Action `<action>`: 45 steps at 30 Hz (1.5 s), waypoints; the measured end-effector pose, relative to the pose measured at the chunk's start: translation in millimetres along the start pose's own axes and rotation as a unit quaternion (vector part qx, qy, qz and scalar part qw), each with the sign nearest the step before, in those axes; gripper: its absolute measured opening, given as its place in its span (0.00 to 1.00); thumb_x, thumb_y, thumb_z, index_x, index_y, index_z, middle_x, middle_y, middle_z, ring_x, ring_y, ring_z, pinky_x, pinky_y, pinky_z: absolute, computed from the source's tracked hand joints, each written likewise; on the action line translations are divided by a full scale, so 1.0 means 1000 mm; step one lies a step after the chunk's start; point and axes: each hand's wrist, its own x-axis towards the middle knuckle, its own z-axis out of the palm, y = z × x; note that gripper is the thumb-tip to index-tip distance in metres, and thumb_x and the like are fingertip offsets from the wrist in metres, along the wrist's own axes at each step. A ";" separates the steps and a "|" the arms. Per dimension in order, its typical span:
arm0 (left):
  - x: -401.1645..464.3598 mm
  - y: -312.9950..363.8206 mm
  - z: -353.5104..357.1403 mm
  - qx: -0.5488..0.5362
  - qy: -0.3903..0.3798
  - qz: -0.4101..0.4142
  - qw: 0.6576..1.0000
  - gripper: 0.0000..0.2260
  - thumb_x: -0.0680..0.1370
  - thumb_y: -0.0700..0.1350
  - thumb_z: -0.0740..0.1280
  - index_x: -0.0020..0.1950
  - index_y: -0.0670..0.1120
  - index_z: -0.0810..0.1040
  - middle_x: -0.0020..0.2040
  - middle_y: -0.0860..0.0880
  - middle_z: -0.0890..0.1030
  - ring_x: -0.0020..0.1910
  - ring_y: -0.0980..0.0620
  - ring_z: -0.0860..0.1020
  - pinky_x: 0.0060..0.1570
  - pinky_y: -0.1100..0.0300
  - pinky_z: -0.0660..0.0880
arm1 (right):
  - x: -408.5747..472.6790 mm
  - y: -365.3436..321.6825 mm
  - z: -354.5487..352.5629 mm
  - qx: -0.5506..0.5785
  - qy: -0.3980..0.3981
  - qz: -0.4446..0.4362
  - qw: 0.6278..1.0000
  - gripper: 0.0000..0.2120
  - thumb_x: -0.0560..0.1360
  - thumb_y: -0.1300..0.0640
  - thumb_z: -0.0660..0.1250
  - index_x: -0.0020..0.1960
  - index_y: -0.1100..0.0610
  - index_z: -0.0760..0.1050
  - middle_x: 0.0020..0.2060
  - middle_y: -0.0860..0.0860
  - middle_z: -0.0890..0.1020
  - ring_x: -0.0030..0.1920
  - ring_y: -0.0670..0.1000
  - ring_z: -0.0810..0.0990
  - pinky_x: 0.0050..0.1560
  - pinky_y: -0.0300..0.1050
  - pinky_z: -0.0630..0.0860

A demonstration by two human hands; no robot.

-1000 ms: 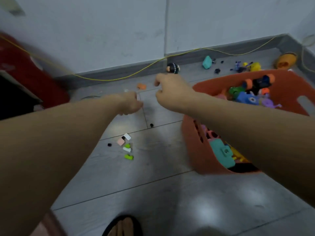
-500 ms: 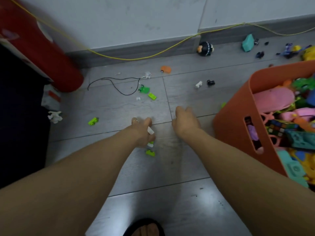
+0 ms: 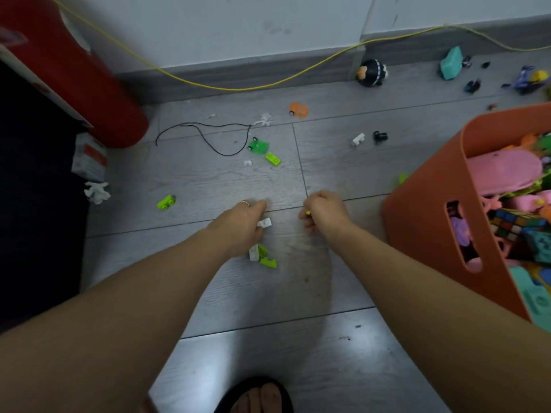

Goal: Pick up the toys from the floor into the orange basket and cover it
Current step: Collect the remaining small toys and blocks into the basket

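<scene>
The orange basket (image 3: 423, 204) stands at the right, full of toys, with no cover on it. My left hand (image 3: 241, 225) is low over the floor and pinches a small white brick (image 3: 264, 223). Just below it lie a white brick (image 3: 254, 252) and green bricks (image 3: 268, 260). My right hand (image 3: 323, 213) is curled beside it, with a tiny yellow-green piece (image 3: 308, 212) showing between its fingers. More small toys lie further off: a green brick (image 3: 166, 202), a green car (image 3: 258, 146), an orange car (image 3: 298, 110), a white piece (image 3: 357, 139) and a black piece (image 3: 380, 136).
A red cylinder (image 3: 74, 79) and a dark cabinet (image 3: 35, 204) fill the left side. A yellow cable (image 3: 238, 87) runs along the skirting board, and a black cord (image 3: 208, 135) lies on the floor. A black round toy (image 3: 371, 72) and a teal toy (image 3: 450, 62) sit by the wall. My sandalled foot (image 3: 256, 396) is at the bottom.
Both hands came down from chest height to the floor. The left hand has taken hold of the white brick, and the right hand has curled its fingers on a tiny piece.
</scene>
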 end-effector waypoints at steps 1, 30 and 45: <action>-0.002 -0.004 -0.001 0.003 0.006 -0.006 1.000 0.09 0.80 0.45 0.62 0.57 0.43 0.70 0.53 0.40 0.74 0.51 0.40 0.75 0.47 0.53 0.73 | -0.002 0.002 0.003 0.015 -0.019 0.015 1.000 0.06 0.75 0.65 0.57 0.43 0.59 0.71 0.31 0.57 0.76 0.25 0.52 0.70 0.25 0.39 0.68; -0.025 -0.093 -0.014 -0.021 0.181 -0.195 0.964 0.07 0.81 0.41 0.59 0.47 0.39 0.73 0.45 0.37 0.77 0.44 0.40 0.76 0.39 0.55 0.69 | -0.045 0.097 0.025 -0.552 -0.032 -0.615 0.562 0.13 0.71 0.61 0.63 0.55 0.59 0.71 0.47 0.56 0.76 0.39 0.55 0.78 0.24 0.46 0.74; -0.028 -0.113 -0.008 -0.113 0.211 -0.309 0.920 0.15 0.83 0.48 0.57 0.63 0.38 0.63 0.52 0.33 0.77 0.50 0.35 0.77 0.44 0.47 0.72 | -0.042 0.020 0.065 0.249 -0.168 0.090 0.949 0.05 0.78 0.58 0.64 0.42 0.56 0.74 0.33 0.55 0.77 0.25 0.47 0.69 0.20 0.36 0.63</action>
